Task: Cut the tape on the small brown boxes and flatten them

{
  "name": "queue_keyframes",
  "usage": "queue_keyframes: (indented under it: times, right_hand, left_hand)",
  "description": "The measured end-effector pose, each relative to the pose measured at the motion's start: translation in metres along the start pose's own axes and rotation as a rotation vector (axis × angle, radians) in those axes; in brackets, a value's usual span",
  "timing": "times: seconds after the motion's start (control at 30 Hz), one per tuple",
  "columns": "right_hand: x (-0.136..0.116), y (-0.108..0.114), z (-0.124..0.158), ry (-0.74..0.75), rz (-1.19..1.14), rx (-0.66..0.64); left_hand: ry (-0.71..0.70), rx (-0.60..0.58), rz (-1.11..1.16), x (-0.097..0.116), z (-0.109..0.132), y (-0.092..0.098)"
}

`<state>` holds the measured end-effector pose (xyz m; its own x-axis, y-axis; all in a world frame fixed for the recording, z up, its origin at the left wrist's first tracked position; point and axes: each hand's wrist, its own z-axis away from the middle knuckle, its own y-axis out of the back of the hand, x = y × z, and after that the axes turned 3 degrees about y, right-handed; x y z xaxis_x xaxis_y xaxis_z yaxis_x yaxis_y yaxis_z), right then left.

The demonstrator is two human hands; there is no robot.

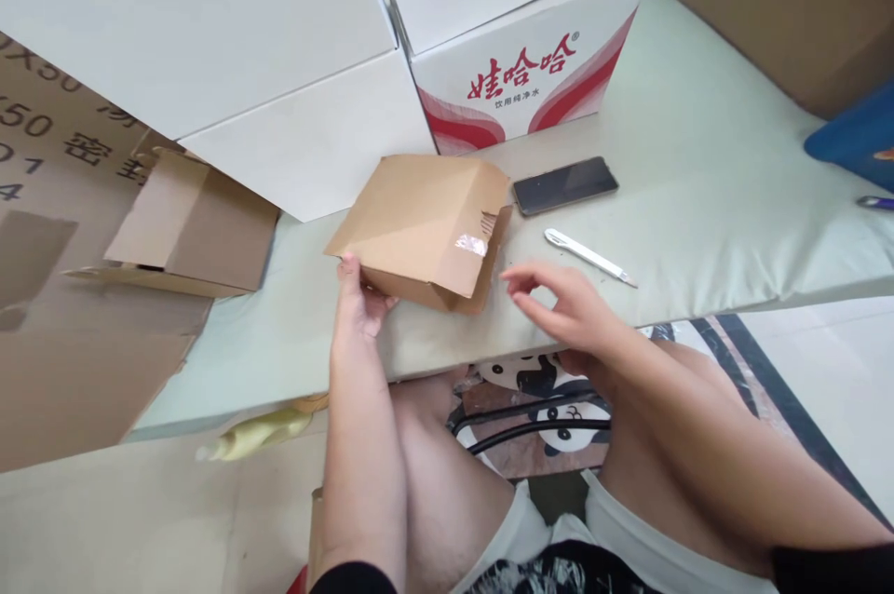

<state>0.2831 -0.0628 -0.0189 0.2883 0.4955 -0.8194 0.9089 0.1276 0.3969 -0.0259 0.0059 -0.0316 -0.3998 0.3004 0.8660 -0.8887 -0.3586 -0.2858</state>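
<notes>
A small brown cardboard box (pixel 426 208) rests on the pale green cloth, with a torn strip of clear tape on its right end and a flap there standing loose. My left hand (pixel 361 305) grips the near left corner, thumb on top and fingers under the edge. To the right of the box, my right hand (pixel 559 301) hovers with thumb and forefinger apart and nothing between them. Just beyond it lies a white utility knife (pixel 590 257). A dark phone (pixel 565 186) lies flat behind the knife.
White cartons (pixel 293 128) are stacked at the back, one with red lettering (pixel 523 73). At the left stand an open brown box (pixel 202 222) and large cardboard (pixel 98 371). A blue object (pixel 856 138) and a pen (pixel 876 202) are at the right. A yellowish bottle (pixel 258 434) lies below the table.
</notes>
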Motion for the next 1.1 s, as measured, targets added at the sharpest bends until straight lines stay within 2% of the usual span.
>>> queue_keyframes:
  times: [0.07,0.13,0.2,0.27,0.33,0.4,0.47,0.53,0.63,0.73,0.83,1.0,1.07,1.1]
  right_hand:
    - [0.011,0.005,-0.004,-0.075,0.007,0.253]
    - [0.019,0.009,-0.009,-0.146,-0.069,0.454]
    - [0.025,0.014,-0.013,-0.209,-0.194,0.578]
    - [0.028,0.020,-0.016,-0.255,-0.323,0.641]
    - [0.028,0.025,-0.017,-0.288,-0.430,0.603]
    - [0.027,0.029,-0.016,-0.325,-0.466,0.425]
    - [0.029,0.029,-0.014,-0.360,-0.374,0.206]
    - [0.035,0.026,-0.011,-0.398,-0.205,0.136]
    - [0.051,0.022,-0.009,-0.456,-0.020,0.246]
    - [0.060,0.023,-0.010,-0.480,0.033,0.305]
    - [0.054,0.026,-0.012,-0.476,0.048,0.320]
    - [0.037,0.028,-0.015,-0.660,0.001,0.371]
    - [0.033,0.027,-0.016,-0.676,0.002,0.418]
    - [0.032,0.027,-0.016,-0.674,0.005,0.441]
  left_hand:
    - [0.013,-0.029,0.050,0.006,0.004,-0.003]
    - [-0.014,-0.117,0.108,0.012,0.011,-0.006]
    - [-0.052,-0.189,0.137,0.015,0.018,-0.007]
    - [-0.071,-0.204,0.125,0.015,0.023,-0.006]
    - [-0.046,-0.198,0.060,0.012,0.025,-0.006]
    - [-0.004,-0.173,-0.030,0.009,0.024,-0.007]
    - [0.046,-0.169,-0.111,0.005,0.022,-0.009]
    - [0.088,-0.199,-0.174,0.000,0.022,-0.012]
    - [0.108,-0.276,-0.265,-0.009,0.024,-0.018]
    - [0.035,-0.268,-0.289,-0.015,0.024,-0.025]
    - [-0.066,-0.109,-0.276,-0.017,0.018,-0.034]
    - [-0.262,0.156,-0.265,-0.014,0.009,-0.036]
    - [-0.353,0.161,-0.315,-0.015,0.014,-0.028]
    - [-0.393,0.102,-0.358,-0.016,0.018,-0.023]
